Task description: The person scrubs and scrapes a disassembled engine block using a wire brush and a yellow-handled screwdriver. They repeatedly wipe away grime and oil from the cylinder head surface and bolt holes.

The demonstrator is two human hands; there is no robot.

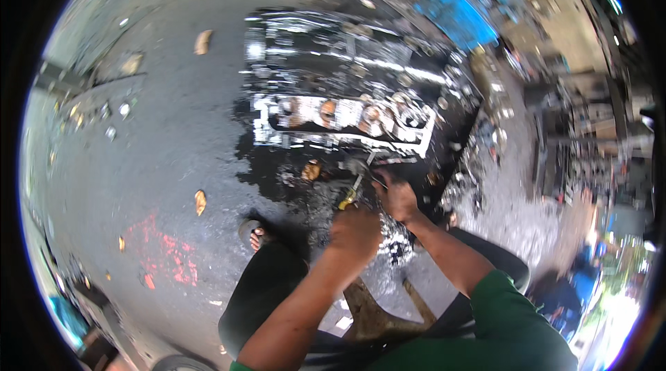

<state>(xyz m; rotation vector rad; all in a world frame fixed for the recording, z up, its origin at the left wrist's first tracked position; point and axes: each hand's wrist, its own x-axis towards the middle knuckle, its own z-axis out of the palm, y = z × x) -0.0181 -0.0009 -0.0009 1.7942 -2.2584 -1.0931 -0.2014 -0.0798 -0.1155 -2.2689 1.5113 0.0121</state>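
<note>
My left hand (pixel 355 234) is closed round the yellow handle of a tool with a thin metal shaft, which looks like a screwdriver (pixel 348 200). Its shaft points away from me, toward a small dark piece (pixel 356 166). Just to the right, my right hand (pixel 397 197) has its fingers curled beside that piece; motion blur hides what they hold. Beyond both hands lies a long metal engine part (pixel 343 136) with a pale rim and several round openings, resting on dark, oily ground. Motion smears its details.
Wet black oil (pixel 267 177) spreads round the engine part. A blue sheet or container (pixel 458 14) lies at the far right, near scattered metal parts. Between my legs is a wooden stool (pixel 371 315). Dry leaves (pixel 200 202) and red paint marks (pixel 163 249) dot the left floor.
</note>
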